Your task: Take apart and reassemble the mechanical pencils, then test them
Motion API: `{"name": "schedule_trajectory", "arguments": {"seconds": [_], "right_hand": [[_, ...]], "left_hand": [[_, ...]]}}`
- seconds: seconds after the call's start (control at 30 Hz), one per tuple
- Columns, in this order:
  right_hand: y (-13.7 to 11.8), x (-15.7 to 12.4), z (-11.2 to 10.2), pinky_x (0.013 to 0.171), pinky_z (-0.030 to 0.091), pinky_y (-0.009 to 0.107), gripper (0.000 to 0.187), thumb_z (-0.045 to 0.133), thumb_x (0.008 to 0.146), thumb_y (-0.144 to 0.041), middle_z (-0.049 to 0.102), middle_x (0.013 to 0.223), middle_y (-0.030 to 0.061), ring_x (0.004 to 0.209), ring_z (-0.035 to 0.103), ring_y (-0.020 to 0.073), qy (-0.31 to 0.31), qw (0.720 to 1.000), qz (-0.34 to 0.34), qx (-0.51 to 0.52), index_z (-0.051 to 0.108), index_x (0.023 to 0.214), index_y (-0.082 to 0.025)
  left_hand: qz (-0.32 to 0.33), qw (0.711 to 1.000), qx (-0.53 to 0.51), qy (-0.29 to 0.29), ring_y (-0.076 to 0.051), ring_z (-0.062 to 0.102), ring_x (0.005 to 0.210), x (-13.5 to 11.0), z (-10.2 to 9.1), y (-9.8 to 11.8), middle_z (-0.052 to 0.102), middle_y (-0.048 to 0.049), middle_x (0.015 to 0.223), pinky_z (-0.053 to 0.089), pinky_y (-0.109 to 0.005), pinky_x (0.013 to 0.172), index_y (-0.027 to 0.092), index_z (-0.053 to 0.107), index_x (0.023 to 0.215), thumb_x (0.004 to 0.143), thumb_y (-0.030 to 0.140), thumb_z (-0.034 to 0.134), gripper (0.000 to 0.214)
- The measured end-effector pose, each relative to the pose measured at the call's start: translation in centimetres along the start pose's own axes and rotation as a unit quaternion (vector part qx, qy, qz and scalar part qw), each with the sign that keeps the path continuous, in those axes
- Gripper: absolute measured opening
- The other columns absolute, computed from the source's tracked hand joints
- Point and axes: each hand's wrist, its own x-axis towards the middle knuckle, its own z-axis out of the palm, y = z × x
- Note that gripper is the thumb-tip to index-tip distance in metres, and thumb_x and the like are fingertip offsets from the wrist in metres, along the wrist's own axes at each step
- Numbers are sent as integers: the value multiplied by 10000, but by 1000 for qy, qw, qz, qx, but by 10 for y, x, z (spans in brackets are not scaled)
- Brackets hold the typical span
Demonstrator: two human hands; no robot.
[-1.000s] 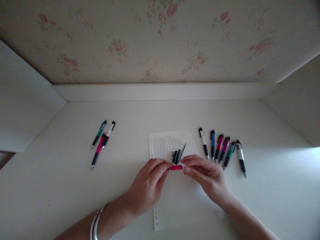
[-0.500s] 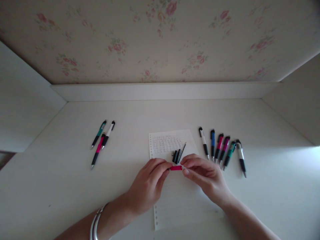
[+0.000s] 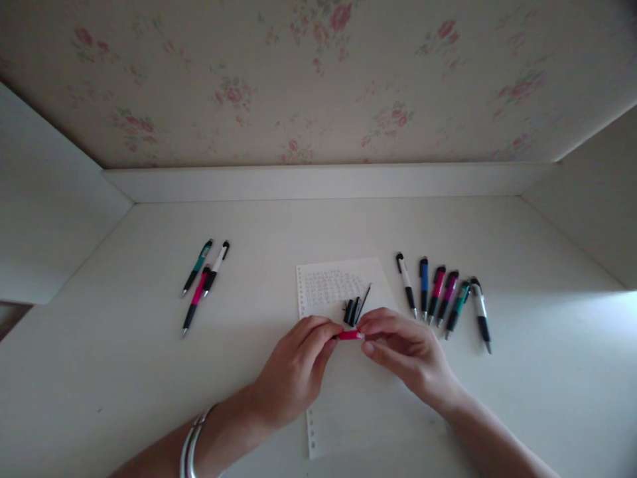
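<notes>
On my head feed: left hand (image 3: 293,368) has thumb and fingers clamped on the left end of a short pink barrel (image 3: 349,335). Barrel sits roughly level between the two hands, over the sheet of paper (image 3: 358,405); a dark bit shows at its left end. Right hand (image 3: 415,348) is at the barrel's right end, thumb and index tips slightly apart. A small pale bit shows there; I can't tell if those fingers grip it.

Just beyond the barrel I've got black parts (image 3: 351,311) standing out against the paper, thin dark rod (image 3: 365,300) beside them, slanted up and right. Handwriting on the sheet's far half, punched holes down its left edge.

Counter (image 3: 124,372) is white. Left group: teal pen (image 3: 198,267), pink pen (image 3: 196,300), white pen (image 3: 217,268), close together. Right: row of six pens (image 3: 450,289), blue one (image 3: 424,287) second from left. Silver bracelet (image 3: 190,443) on left wrist.
</notes>
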Motion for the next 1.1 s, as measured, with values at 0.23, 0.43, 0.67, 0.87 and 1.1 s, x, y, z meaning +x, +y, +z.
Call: {"name": "schedule_trajectory", "arguments": {"seconds": [0.23, 0.43, 0.67, 0.87, 1.1], "right_hand": [[-3, -4, -1, 786, 569, 302, 231, 691, 913, -151, 738, 1014, 44, 938, 689, 191, -6, 996, -55, -70, 759, 1067, -309], [-3, -7, 4, 745, 587, 314, 338, 631, 920, -80, 723, 1020, 60, 873, 697, 186, -17, 982, -121, -147, 709, 1175, -288], [-3, -5, 6, 759, 596, 322, 440, 603, 913, -32, 703, 1072, 82, 910, 696, 192, -30, 964, -180, -192, 632, 1285, -265], [-1, -5, 8, 688, 590, 290, 336, 607, 922, -50, 715, 988, 77, 789, 700, 170, -12, 950, -189, -250, 629, 1212, -218], [0, -5, 9, 714, 595, 290, 306, 618, 919, -45, 736, 977, 84, 844, 725, 185, -2, 939, -212, -272, 632, 1178, -207]], "left_hand": [[-20, 999, -25, -7, -182, 621, 1050, 1, 0, 0, 649, -71, 1112, 530, -327, 955, 191, 570, 1228, 1021, 83, 495, 245], [-23, 999, -46, -14, -179, 619, 1061, 1, -1, 1, 652, -69, 1123, 526, -325, 963, 198, 561, 1225, 1024, 83, 488, 243], [-27, 999, -35, -17, -181, 617, 1053, 2, 0, 0, 647, -69, 1116, 526, -330, 958, 194, 560, 1207, 1025, 92, 493, 219], [-24, 999, -25, -20, -181, 621, 1029, 2, 0, 0, 648, -68, 1093, 535, -327, 938, 194, 559, 1203, 1030, 96, 479, 215], [-22, 999, -9, -24, -189, 616, 1057, 0, 1, 0, 649, -71, 1108, 530, -344, 966, 197, 560, 1208, 1032, 111, 480, 211]]}}
